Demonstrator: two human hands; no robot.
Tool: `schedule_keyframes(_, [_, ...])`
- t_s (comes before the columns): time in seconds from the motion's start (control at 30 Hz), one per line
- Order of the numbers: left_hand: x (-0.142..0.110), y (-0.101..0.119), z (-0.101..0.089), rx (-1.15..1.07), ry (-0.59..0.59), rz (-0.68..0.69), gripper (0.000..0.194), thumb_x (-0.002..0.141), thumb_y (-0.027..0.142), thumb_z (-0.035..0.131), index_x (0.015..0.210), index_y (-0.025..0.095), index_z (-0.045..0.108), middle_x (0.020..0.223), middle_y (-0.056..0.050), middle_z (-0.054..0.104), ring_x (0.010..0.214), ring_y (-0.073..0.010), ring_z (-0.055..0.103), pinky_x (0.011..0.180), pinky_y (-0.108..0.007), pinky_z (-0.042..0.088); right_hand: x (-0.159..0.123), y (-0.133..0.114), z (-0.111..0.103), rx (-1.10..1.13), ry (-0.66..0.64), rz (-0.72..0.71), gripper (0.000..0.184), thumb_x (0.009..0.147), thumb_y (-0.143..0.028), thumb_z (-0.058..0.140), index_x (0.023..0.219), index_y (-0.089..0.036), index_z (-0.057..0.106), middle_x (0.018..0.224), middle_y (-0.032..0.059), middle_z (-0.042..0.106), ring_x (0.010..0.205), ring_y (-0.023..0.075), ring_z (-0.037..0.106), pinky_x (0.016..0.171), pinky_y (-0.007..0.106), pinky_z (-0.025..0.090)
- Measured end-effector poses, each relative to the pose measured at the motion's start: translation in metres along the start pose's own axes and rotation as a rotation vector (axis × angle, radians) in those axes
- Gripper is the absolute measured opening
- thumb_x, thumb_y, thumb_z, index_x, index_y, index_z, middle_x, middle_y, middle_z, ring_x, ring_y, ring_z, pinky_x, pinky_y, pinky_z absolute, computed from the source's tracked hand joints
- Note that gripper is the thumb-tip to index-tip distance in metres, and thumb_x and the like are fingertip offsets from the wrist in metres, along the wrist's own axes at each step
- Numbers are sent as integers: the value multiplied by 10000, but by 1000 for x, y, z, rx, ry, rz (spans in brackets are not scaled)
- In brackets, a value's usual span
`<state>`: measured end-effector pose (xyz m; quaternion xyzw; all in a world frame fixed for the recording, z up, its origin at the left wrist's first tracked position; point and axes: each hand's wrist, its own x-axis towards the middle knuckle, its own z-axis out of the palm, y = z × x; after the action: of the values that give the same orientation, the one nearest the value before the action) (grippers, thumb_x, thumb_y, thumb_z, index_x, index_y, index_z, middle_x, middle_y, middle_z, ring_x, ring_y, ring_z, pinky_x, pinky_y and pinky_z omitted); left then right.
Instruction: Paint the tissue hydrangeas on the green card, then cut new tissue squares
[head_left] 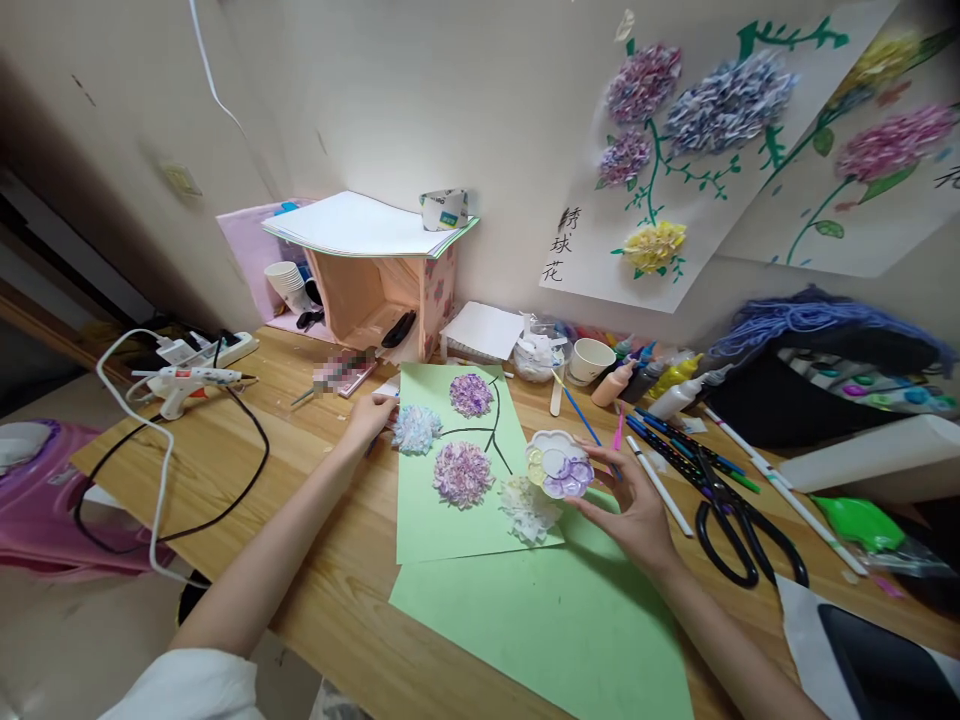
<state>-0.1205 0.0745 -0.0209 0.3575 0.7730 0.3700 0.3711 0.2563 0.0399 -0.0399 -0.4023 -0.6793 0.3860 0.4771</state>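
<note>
My right hand (634, 505) grips a small white flower-shaped paint palette (556, 464) by its right edge, thumb in front and fingers behind. Yellow and purple paint sits in the wells. Below it is a green paper sheet (420, 525) bearing puffy paper flowers: two purple ones (463, 474), a light blue one (417, 429) and a whitish-yellow one (529, 508), partly hidden by the palette. Dark painted stems (493, 437) join them. At the sheet's left edge, beside the blue flower, my left hand (373, 420) has its fingers closed; what they pinch is hidden.
A second green sheet (540, 625) lies underneath. Black-handled scissors (739, 530), pens (686, 450) and paint bottles (615, 383) are on the right. A glue gun (184, 385) with cables stands left. A paper cup (592, 360) and an open box (367, 290) stand at the back.
</note>
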Motion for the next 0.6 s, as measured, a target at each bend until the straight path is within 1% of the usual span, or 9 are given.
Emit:
schedule_keyframes(0.07, [-6,-1,-5,13,73,93,267,847,351,544,934,116,635,900,-76,666,791,-185,629,707,-329,506,-5,5,11,19,56,21,519,677,-252,756,1142,-259,526,1278,107,537,1215,261,511,997,446,469])
schedule_keyframes(0.1, [-11,-2,-7,21,115,150,273,831,364,543,908,123,645,889,-81,675,803,-197,629,715,-324,495,-8,7,15,28,80,28,514,682,-258,751,1143,-253,523,1287,112,530,1228,265,500,1012,464,453])
schedule_keyframes(0.17, [-22,-5,-8,41,179,266,290,791,397,562,915,151,653,941,-85,679,866,-214,620,760,-323,475,-11,9,21,40,117,37,519,685,-267,747,1150,-244,516,1301,118,519,1244,270,485,1039,492,416])
schedule_keyframes(0.23, [-31,-9,-4,63,186,351,325,732,427,621,922,165,651,985,-93,671,873,-219,613,780,-330,465,-12,10,23,47,142,41,523,686,-269,747,1153,-242,514,1302,117,518,1251,270,478,1051,502,398])
schedule_keyframes(0.33, [-37,-17,6,87,166,419,406,660,428,691,958,157,638,1016,-109,651,844,-212,608,764,-330,472,-11,10,22,59,159,49,526,685,-273,749,1155,-245,514,1304,116,520,1250,267,480,1057,505,389])
schedule_keyframes(0.4, [-36,-23,11,94,166,444,435,676,407,681,1014,141,616,1006,-115,640,849,-207,597,769,-330,475,-11,10,22,66,162,51,543,679,-281,755,1163,-245,512,1316,117,518,1248,267,484,1059,504,386])
schedule_keyframes(0.47, [-35,-28,12,92,171,460,436,722,391,641,1061,122,589,986,-118,632,852,-202,591,771,-330,477,-12,10,22,73,172,53,564,663,-283,767,1166,-245,513,1323,115,520,1244,270,490,1055,496,394])
schedule_keyframes(0.6, [-34,-29,8,71,183,488,366,801,377,554,1065,124,572,974,-113,628,854,-195,599,747,-319,482,-14,11,22,83,190,55,564,652,-275,774,1152,-245,517,1315,117,526,1239,281,496,1047,496,398])
